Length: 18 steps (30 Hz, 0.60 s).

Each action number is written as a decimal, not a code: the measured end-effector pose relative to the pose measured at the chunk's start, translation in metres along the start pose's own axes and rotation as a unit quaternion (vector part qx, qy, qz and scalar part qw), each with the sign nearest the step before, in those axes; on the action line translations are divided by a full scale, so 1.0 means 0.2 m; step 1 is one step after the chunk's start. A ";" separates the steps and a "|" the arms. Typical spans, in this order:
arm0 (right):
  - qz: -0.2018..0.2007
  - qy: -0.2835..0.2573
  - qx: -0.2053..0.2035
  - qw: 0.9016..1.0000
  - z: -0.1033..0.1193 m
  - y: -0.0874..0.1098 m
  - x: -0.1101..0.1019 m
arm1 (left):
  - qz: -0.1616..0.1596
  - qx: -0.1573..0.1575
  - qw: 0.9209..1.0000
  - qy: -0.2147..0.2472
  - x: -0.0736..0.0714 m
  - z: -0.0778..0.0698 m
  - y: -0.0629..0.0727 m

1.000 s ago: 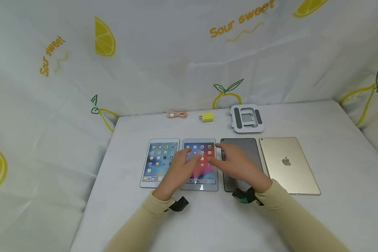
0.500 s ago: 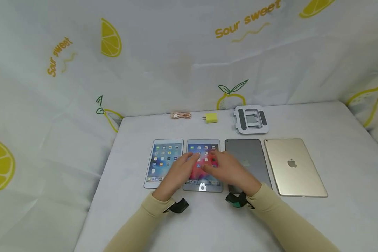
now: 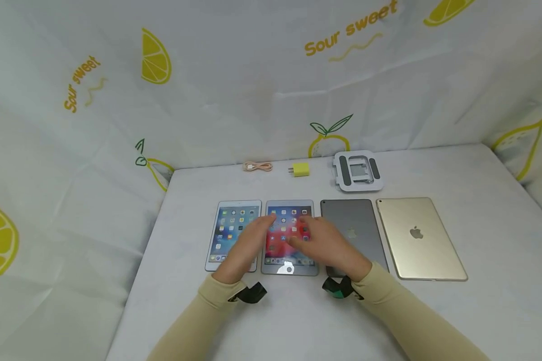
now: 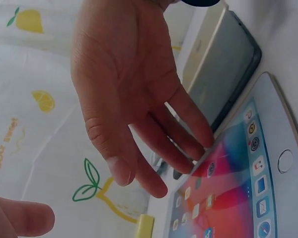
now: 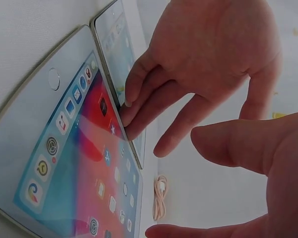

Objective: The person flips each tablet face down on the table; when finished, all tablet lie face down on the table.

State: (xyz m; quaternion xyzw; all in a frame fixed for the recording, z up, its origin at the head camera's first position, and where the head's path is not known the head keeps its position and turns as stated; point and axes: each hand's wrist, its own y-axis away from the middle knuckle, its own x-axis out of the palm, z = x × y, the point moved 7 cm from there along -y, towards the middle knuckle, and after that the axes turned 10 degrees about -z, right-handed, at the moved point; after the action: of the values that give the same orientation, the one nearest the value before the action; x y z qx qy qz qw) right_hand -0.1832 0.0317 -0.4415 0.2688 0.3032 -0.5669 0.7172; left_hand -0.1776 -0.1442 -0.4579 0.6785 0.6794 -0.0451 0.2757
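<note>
A tablet with a lit red-and-blue home screen lies face up on the white table between my hands. My left hand reaches to its left side; in the right wrist view, the left fingertips are down at the tablet's edge. Over the opposite side is my right hand, its fingers loosely bent near that edge in the left wrist view. Neither hand grips anything. To the left lies another lit tablet, partly hidden by the left hand. A dark grey tablet lies face down, partly under the right hand.
A gold tablet lies face down at the right end of the row. Behind the row are a coiled pink cable, a yellow charger plug and a folded white-and-grey stand. A lemon-printed cloth hangs behind the table.
Over the last second my right hand has moved left, from the grey tablet toward the middle tablet. My left hand has shifted slightly left to the tablet's edge. The head view has shifted slightly.
</note>
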 end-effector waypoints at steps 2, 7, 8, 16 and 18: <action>0.000 -0.001 0.000 1.000 0.00 0.00 0.00 | -0.003 -0.003 1.000 0.011 -0.01 0.00 0.00; 0.007 0.002 0.002 1.000 -0.01 0.00 0.01 | -0.002 -0.004 1.000 0.028 -0.03 0.00 0.00; 0.008 0.003 0.003 1.000 -0.01 -0.01 0.01 | -0.003 -0.004 0.999 0.033 -0.03 0.00 0.00; 0.008 0.004 0.005 1.000 -0.01 -0.01 0.02 | -0.011 -0.005 0.999 0.044 -0.05 -0.03 0.02; 0.007 0.003 0.005 1.000 -0.01 -0.01 0.02 | -0.015 -0.003 0.999 0.046 -0.06 -0.03 0.02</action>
State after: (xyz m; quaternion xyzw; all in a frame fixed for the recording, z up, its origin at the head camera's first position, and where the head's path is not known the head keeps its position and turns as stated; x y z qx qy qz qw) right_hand -0.1846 0.0301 -0.4450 0.2763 0.3000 -0.5629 0.7189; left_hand -0.1770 -0.1519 -0.4458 0.6690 0.7014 -0.0153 0.2454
